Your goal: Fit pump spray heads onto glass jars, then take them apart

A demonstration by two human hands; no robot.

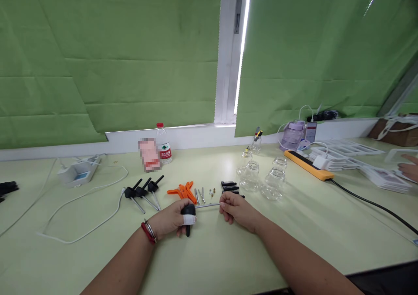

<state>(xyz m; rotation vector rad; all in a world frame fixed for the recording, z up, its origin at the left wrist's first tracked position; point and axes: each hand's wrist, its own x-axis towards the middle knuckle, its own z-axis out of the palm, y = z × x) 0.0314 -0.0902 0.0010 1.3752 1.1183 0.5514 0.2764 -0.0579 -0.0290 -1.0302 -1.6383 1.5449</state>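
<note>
My left hand (178, 214) is closed round the black head of a metal rod (207, 206), with a short black bar jutting below the fingers. White tape wraps one of its fingers. My right hand (237, 209) pinches the rod's far end, hiding its tip. Several similar black-headed rods (142, 192) lie to the left. Just beyond my hands are orange plastic clamps (183, 192), metal screws (200, 196), tiny brass-coloured and silver pieces (212, 192) and black clips (230, 187), partly covered by my right hand.
Clear jars (273, 184) stand to the right, one at the back holding screwdrivers (257, 134). A water bottle (163, 145), white power strip (80, 171) with cables, orange power strip (308, 166), purple jug (292, 135) and card stacks (385, 179) surround the work area. Another person's hand (409, 168) is far right.
</note>
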